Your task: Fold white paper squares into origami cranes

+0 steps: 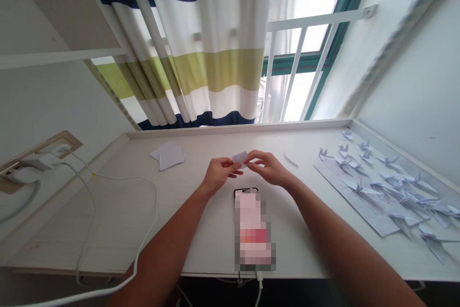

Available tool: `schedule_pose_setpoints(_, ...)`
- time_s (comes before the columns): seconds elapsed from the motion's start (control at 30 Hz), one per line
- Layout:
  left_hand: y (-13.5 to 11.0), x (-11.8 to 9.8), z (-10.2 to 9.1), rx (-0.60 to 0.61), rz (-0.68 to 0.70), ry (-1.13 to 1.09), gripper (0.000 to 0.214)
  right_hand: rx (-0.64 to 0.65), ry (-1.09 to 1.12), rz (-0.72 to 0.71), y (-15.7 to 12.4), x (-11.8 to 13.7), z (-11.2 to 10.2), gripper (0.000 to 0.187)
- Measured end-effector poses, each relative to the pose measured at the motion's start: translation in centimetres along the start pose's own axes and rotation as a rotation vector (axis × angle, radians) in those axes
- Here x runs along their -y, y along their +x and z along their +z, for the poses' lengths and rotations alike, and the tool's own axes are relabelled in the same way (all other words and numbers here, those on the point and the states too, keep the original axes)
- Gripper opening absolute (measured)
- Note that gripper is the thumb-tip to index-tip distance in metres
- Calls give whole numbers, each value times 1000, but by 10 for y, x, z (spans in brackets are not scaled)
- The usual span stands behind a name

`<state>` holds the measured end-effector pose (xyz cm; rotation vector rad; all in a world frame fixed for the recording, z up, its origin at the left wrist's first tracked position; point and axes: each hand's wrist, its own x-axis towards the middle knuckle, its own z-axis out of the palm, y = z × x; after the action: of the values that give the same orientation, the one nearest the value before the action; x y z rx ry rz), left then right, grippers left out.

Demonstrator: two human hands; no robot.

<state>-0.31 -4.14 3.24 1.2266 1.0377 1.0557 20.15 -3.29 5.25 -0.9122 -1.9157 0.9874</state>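
Note:
A small folded piece of white paper [239, 157] is held up over the middle of the desk between both hands. My left hand [220, 173] pinches its left and lower side, thumb in front. On the right edge, the fingertips of my right hand [268, 167] are closed on the paper. Just below the hands lies a phone [251, 230], its screen blurred out and a cable plugged into its lower end. Left of my hands is a small stack of white paper squares [171, 156]. A thin curved paper strip [291, 159] rests to the right.
Several folded paper cranes [390, 161] cover the desk's right side, some on a written sheet [341, 187]. White cables [157, 192] run from plugs in a wall socket [43, 159] at left, one passing over my left forearm. A raised ledge [233, 130] borders the desk [118, 230] below a striped curtain [215, 24].

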Motion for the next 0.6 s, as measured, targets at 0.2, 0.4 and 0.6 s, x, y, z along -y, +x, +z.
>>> schedule_pose_setpoints(0.2,2,1,-3,-2,-25,-70,44,20,34,3,0,-2,0,19)
schedule_pose_setpoints(0.4,3,0,-8,75,-71,-52,45,-32,16,-3,2,-6,0,20)
schedule_pose_setpoints(0.6,2,4,-5,118,-62,-18,46,-76,15,-9,4,-14,3,24)
